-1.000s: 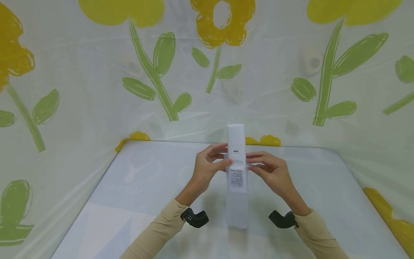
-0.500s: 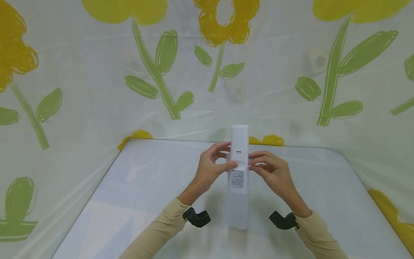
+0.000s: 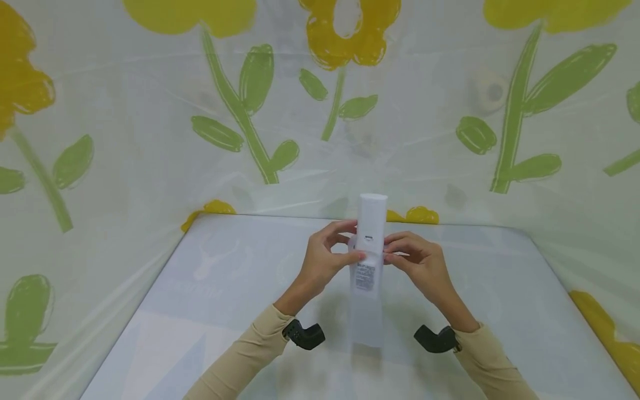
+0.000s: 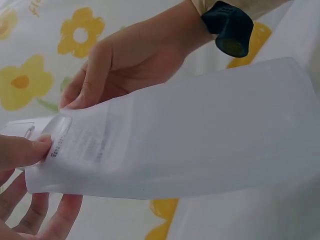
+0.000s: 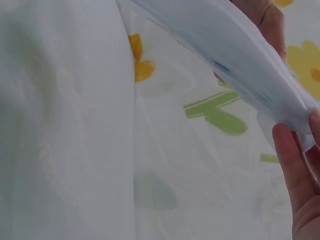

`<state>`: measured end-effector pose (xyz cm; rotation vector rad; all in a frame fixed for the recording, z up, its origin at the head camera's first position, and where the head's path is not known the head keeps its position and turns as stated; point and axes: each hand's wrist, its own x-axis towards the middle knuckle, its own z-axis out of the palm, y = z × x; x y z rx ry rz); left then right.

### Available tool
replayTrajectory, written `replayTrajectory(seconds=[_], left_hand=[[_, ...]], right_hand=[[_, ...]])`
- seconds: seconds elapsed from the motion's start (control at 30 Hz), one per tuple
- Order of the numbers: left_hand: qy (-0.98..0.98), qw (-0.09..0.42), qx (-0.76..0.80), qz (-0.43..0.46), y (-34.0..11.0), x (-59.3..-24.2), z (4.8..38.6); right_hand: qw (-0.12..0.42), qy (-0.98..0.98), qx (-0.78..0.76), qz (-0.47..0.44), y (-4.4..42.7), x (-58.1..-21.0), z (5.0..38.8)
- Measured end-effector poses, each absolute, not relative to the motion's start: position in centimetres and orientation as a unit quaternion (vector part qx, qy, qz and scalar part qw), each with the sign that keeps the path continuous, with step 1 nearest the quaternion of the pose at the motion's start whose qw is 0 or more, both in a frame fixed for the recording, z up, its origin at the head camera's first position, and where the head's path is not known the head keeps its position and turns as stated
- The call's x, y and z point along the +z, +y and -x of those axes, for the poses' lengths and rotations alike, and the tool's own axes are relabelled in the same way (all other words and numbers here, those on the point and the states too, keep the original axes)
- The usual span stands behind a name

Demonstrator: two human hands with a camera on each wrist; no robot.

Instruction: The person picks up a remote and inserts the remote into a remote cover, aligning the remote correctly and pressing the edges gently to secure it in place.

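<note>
A slim white remote control (image 3: 373, 216) is held upright above the table, its back with a small latch and a printed label facing me. Its lower part sits inside a translucent sleeve (image 3: 366, 322), whose loose end hangs below; in the left wrist view the sleeve (image 4: 215, 135) stretches out to the right. My left hand (image 3: 322, 255) grips the remote and the sleeve's mouth, thumb on the face and fingers behind. At the opposite edge my right hand (image 3: 417, 258) pinches the sleeve near its opening. The right wrist view shows the sleeve (image 5: 230, 55) edge-on.
A pale tabletop (image 3: 225, 311) lies beneath both hands. Behind it hangs a white curtain (image 3: 410, 139) printed with yellow flowers and green stems. Each wrist wears a black camera mount (image 3: 304, 335).
The remote's top has tilted slightly to the right and shows more of its end. The sleeve's lower end has risen a little. Both hands keep their hold.
</note>
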<state>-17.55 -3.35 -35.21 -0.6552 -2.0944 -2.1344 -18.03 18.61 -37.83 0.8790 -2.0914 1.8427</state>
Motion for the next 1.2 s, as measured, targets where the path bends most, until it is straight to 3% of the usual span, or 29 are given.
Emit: replayTrajectory(seconds=[0.37,0.6,0.87,1.07,1.2], left_hand=[[-0.725,0.049,-0.662,0.187,-3.4,-35.1,16.8],[-0.713,0.040,-0.673,0.191,-3.4,-35.1,16.9],[-0.698,0.028,-0.690,0.190,-3.6,-34.9,16.6],[-0.655,0.007,-0.735,0.177,-3.5,-37.4,17.9],[-0.647,0.020,-0.741,0.177,-3.3,-38.4,18.3]], right_hand=[[0.023,-0.718,0.650,-0.249,18.4,-37.1,18.4],[0.073,-0.750,0.630,-0.187,17.3,-36.4,18.4],[0.088,-0.742,0.635,-0.197,17.1,-35.8,18.4],[0.104,-0.747,0.632,-0.178,17.3,-35.7,18.5],[0.106,-0.752,0.628,-0.172,17.4,-35.4,18.5]])
